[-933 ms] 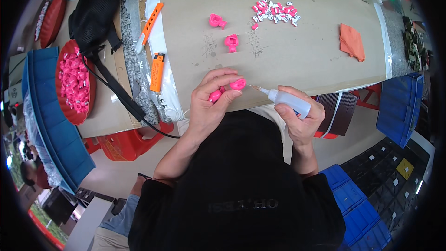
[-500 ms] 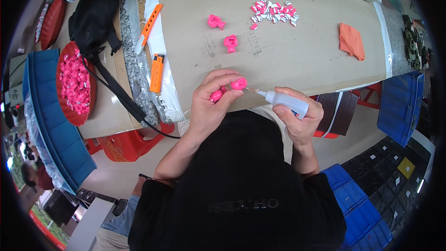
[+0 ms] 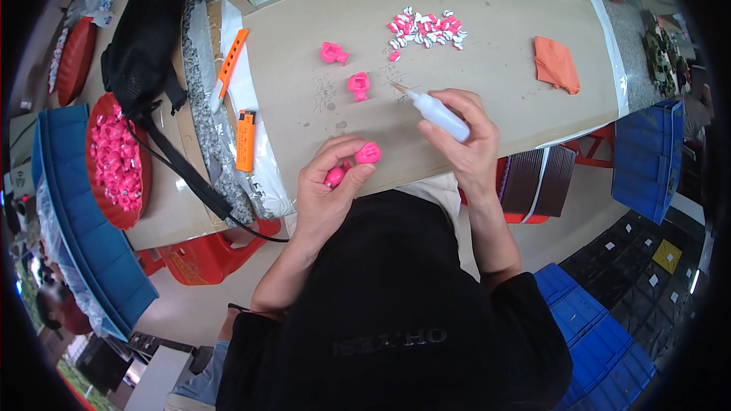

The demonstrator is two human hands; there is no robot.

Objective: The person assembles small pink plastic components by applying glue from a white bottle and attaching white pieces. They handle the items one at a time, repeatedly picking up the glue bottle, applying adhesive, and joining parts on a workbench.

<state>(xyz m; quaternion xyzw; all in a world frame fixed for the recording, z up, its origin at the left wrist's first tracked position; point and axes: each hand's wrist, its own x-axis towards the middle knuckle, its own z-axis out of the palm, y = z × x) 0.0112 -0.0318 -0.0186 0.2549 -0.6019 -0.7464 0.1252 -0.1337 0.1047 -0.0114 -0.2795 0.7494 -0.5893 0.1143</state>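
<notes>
Between the thumb and fingers of my left hand [image 3: 327,186] is a small pink plastic figure part [image 3: 368,153], its rounded end outward. More pink shows lower in that hand, partly hidden by the fingers. My right hand [image 3: 468,133] grips a whitish squeeze bottle [image 3: 442,115] with a thin nozzle, its tip pointing up and left, apart from the pink part. Past my hands on the table lie two hollow pink figure parts, a nearer one [image 3: 359,87] and a farther one [image 3: 333,53]. Farther back is a spread of small pink and white pieces [image 3: 426,29].
An orange cloth [image 3: 557,65] lies at the table's right. On the left are an orange utility knife [image 3: 231,68], an orange lighter [image 3: 245,141], a black bag [image 3: 145,49] with a strap, and a red tray [image 3: 142,202] heaped with pink parts. Blue crates [image 3: 647,160] stand right of the table.
My right hand has lifted the bottle up and left, so its nozzle is now away from the pink part. My left hand still holds that part. The view has shifted slightly.
</notes>
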